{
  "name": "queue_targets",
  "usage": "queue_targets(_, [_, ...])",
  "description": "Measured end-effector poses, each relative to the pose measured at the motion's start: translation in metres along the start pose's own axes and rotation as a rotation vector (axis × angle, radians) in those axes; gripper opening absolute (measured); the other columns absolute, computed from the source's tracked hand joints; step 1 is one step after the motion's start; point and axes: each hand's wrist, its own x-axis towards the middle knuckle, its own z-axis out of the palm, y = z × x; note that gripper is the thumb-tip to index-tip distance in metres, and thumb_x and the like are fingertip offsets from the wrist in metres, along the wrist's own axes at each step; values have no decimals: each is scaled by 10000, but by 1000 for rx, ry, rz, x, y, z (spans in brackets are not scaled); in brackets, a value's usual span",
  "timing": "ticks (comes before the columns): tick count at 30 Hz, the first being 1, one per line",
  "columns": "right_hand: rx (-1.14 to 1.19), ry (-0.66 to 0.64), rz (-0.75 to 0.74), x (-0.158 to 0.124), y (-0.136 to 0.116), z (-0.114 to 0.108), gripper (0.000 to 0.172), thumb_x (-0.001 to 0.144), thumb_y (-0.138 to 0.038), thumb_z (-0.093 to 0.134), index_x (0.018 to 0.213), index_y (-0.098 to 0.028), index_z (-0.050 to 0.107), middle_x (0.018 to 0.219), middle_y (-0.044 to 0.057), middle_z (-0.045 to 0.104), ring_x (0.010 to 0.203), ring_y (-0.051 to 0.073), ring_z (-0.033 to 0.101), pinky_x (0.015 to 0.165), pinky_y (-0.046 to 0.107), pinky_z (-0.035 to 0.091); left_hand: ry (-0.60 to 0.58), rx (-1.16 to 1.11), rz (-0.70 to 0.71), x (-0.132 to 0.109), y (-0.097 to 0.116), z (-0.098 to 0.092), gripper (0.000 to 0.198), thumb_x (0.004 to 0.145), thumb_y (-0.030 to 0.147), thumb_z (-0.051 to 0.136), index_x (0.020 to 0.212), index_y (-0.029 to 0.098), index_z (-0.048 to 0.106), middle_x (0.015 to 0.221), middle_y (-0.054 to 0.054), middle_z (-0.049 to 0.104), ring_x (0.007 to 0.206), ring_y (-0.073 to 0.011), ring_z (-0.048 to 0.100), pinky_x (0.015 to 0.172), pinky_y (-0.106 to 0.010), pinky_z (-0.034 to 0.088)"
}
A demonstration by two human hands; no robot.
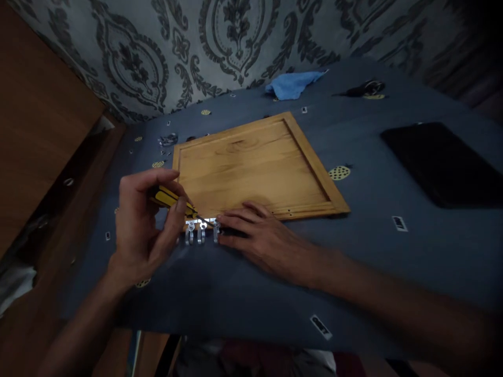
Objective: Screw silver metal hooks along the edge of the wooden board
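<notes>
A framed wooden panel (243, 167) lies flat on the dark blue cloth. Along its near edge sits a silver metal hook rack (201, 230) with several hooks hanging past the wood. My left hand (151, 220) is closed around a yellow and black screwdriver (168, 198), its shaft slanting down to the rack near the right-hand hook. My right hand (259, 233) rests on the panel's near edge, fingers stretched out, fingertips at the right end of the rack. Those fingers hide part of the rack's end. Small dark holes show in the panel's edge right of this hand.
Small metal parts (168, 140) lie beyond the panel's left corner. A blue cloth (294, 84) and a dark cord-like item (363, 89) are at the back. A black tablet-like slab (444, 162) lies at right. Wooden furniture (43, 115) stands at left, a patterned wall behind.
</notes>
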Motion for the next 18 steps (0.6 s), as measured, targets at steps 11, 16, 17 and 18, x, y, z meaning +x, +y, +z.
queue_targets(11, [7,-28,33,1,-3,-4,317,994,-150,623,1290,-241,695,1443,90,650,1369,262,538,1184,530,371,170,11,-8,-4,-4,14,352,894,140,698,1207,291,635,1087,-12,614,742,-129,709,621,-320,592])
queue_targets(16, [-9,0,25,-1,-1,2,296,986,-161,639,1261,-238,714,1427,106,661,1362,271,547,1174,535,388,147,8,-66,-7,-8,13,366,888,120,675,1202,302,624,1071,1,610,753,-134,717,613,-338,589])
queue_targets(17, [-8,0,25,-1,-1,3,301,982,-155,639,1261,-238,716,1427,109,661,1363,272,546,1172,541,389,158,10,-44,-8,-9,13,374,870,124,692,1195,296,626,1059,4,611,734,-133,717,592,-333,582])
queue_targets(18, [-5,-5,27,-1,-1,3,308,975,-150,642,1262,-237,717,1428,112,659,1366,274,544,1172,548,387,164,14,-27,-9,-10,12,380,855,127,706,1189,290,628,1054,4,613,721,-132,718,575,-328,579])
